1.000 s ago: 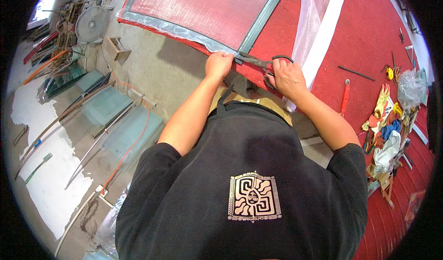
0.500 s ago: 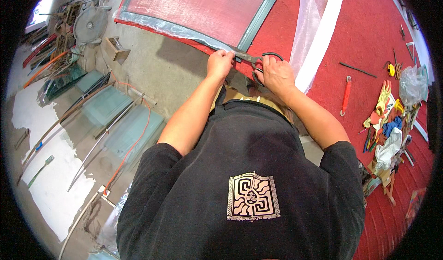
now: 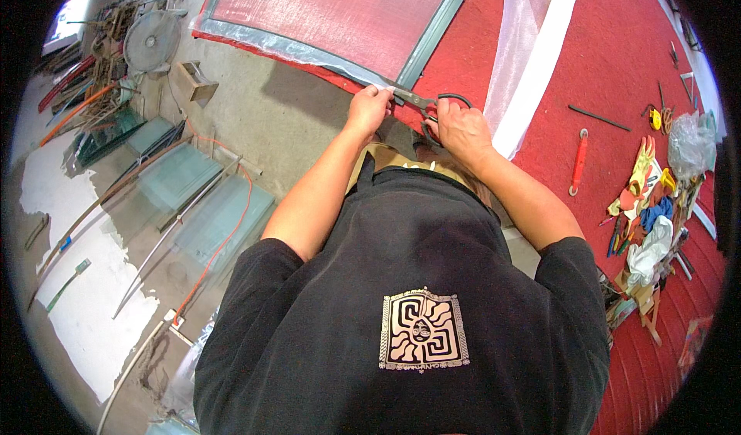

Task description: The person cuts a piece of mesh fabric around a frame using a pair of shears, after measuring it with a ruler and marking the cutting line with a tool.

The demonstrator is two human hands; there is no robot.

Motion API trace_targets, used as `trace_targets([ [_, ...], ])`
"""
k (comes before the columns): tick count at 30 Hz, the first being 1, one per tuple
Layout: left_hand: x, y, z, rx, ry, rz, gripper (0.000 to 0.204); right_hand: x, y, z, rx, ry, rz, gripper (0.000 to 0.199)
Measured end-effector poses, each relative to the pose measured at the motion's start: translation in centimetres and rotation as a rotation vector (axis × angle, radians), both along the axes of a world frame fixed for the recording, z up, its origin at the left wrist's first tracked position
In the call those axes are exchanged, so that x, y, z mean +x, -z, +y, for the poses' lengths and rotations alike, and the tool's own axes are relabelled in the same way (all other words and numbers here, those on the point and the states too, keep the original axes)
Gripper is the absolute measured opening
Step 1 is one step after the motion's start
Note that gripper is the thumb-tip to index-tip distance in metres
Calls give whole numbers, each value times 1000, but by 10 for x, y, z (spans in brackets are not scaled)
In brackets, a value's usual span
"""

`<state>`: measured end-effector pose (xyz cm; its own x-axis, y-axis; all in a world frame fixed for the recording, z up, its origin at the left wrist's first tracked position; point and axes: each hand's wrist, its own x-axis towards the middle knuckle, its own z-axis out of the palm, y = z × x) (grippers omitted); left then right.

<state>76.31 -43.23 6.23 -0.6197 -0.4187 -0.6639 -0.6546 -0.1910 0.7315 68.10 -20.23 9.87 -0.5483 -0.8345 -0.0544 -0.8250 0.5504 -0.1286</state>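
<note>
A mesh-covered panel is lying near the front edge of the red-covered table, its far part running out of view, with the gray frame bordering the mesh on the right and a loose mesh margin spilling past the near side. At the near right corner the left hand is closing in a pinch on that margin, while the right hand is gripping the black-handled scissors, their blades pointing left toward the pinched spot; fingers and mesh are crowding the tips, so whether the blades are parted or biting cannot be told. As for progress, the mesh is already covering the visible part of the frame, and the right side is showing no surplus, so that stretch is probably finished; the near margin is remaining mostly uncut. Just right of the panel, a sheer strip with a white band is lying across the red cover. Farther right, a red-handled roller is resting below a thin black strip, with gloves and a clear plastic bag lying beyond. Off to the left, glass panes are lying low near the floor.
</note>
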Motion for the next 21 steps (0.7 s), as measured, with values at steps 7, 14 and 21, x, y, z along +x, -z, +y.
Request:
trace_targets([
  [7,0,1,-1,-7,24,-22,24,0,8,-1,7,-3,12,48],
  [14,0,-6,-4,-2,61,-48,23,1,2,-10,6,5,12,47],
  [21,3,-6,-7,28,60,-22,22,-4,0,-25,2,-9,-5,47],
])
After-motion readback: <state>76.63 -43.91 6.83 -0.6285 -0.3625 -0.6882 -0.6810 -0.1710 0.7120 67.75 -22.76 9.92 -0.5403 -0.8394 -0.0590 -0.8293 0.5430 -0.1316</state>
